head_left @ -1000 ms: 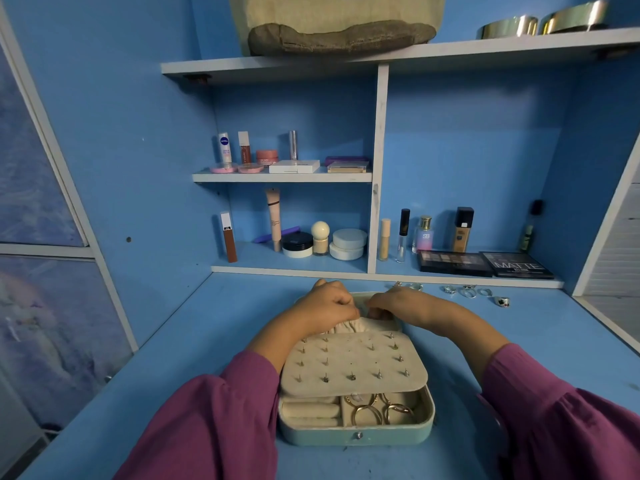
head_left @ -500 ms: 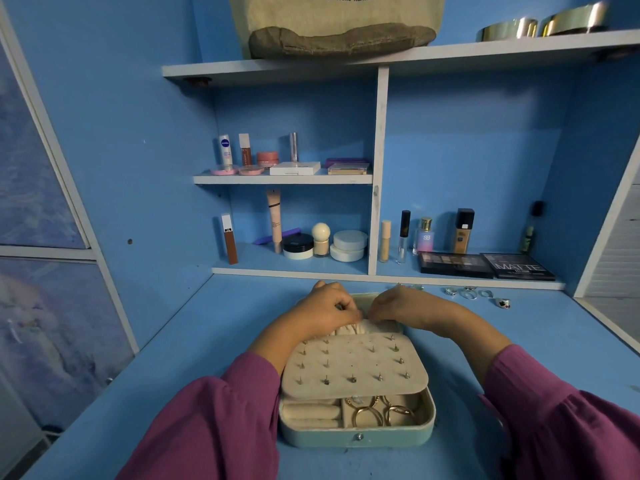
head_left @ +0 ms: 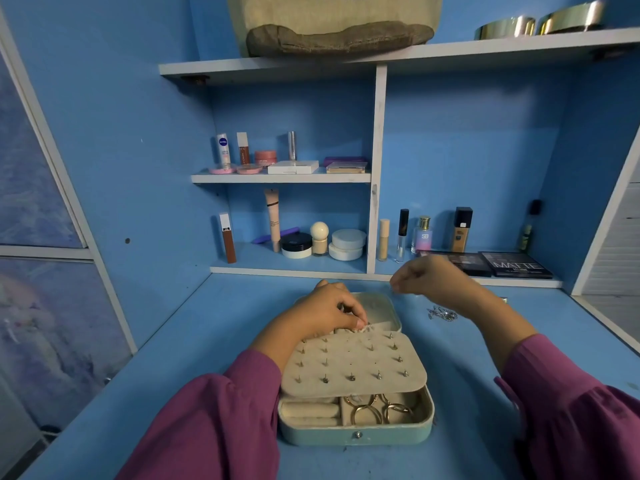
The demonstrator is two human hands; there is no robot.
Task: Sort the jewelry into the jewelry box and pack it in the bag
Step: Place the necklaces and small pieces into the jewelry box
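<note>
Nearest the camera, on the blue surface (head_left: 173, 358), sits the open mint-green jewelry box (head_left: 356, 434). Its front tray holds cream ring rolls (head_left: 310, 409) on the left and several gold hoop earrings (head_left: 372, 408) on the right. Over the tray lies a cream earring panel (head_left: 353, 367), studded with rows of small posts. Purple sleeves (head_left: 214, 420) frame the box on both sides.

Beyond the panel, the left hand (head_left: 325, 317) rests over the back of the box, its fingers curled and its fingertips (head_left: 360, 323) pinching a small pale bit of something at the fold where the panel meets the lid (head_left: 379, 308); what it is cannot be told. The right hand (head_left: 427, 277) is raised above the surface, beside the lid's far right corner, fingers curled with thumb and forefinger pressed together; a fine thread-like piece may hang from the pinch, too thin to be sure.

Just right of the lid, a small heap of silver jewelry (head_left: 443, 313) lies on the surface, partly behind the right forearm.

Farther back, the shelves carry cosmetics: eyeshadow palettes (head_left: 516, 265), bottles and jars. On the top shelf (head_left: 485, 46) rests the canvas bag (head_left: 336, 26), with two gold tins (head_left: 540, 24) to its right.
</note>
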